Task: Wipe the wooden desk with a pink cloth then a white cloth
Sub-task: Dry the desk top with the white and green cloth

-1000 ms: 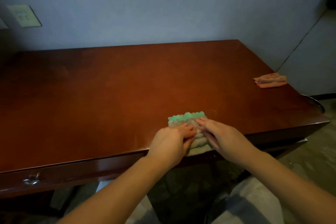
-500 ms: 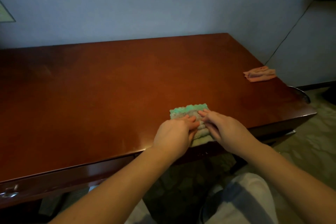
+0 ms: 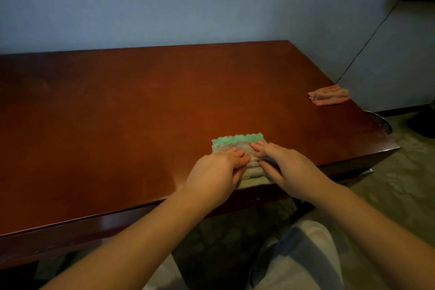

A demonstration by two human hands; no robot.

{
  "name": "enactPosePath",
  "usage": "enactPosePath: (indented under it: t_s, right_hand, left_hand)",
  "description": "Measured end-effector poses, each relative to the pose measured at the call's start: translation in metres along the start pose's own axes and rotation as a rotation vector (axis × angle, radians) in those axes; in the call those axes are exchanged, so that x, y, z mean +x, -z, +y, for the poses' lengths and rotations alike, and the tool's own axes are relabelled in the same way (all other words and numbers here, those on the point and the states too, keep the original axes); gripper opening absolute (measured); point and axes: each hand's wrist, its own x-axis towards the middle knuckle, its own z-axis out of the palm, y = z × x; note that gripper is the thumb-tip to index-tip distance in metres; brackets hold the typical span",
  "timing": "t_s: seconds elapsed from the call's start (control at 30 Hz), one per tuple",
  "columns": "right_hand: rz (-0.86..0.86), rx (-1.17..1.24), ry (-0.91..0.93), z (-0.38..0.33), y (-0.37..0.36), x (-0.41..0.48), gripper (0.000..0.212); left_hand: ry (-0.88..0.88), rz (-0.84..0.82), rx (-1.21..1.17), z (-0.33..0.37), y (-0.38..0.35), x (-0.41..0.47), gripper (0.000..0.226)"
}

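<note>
The left hand [image 3: 211, 174] lay with fingers nearly straight, pressing the white cloth [image 3: 237, 142], which sat folded at the worktop's [image 3: 141, 113] near edge, right of its middle. The right hand [image 3: 287, 167] pressed the same cloth likewise; whether either thumb hooked under it could not be told. The pink cloth [image 3: 328, 96] lay untouched at the worktop's right edge. The white-cloth step seemed to be in hand; next, a firm sweep across the worktop.

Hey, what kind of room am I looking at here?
Probably a bedroom or hotel room: a polished wooden desk against a plain wall, patterned carpet underneath, a pink cloth lying near its right edge.
</note>
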Motion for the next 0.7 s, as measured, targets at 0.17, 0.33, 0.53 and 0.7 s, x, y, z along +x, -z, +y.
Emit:
enactPosePath:
  t_s: [0.17,0.33,0.53,0.7]
  right_hand:
    - [-0.019,0.004,0.003,0.005,0.006,0.013,0.014]
    - [-0.078,-0.088,-0.061,0.004,0.016,0.033,0.025]
    - [-0.159,0.004,0.007,0.010,0.013,0.004,0.052]
    - [-0.111,-0.107,-0.024,0.003,0.020,0.033,0.048]
  left_hand:
    - [0.014,-0.020,-0.004,-0.005,0.004,0.014,0.039]
    - [0.026,-0.051,0.050,-0.009,0.010,0.025,0.040]
    - [0.003,-0.113,-0.079,-0.018,0.010,0.006,0.048]
    - [0.024,-0.155,-0.052,-0.025,0.024,0.030,0.045]
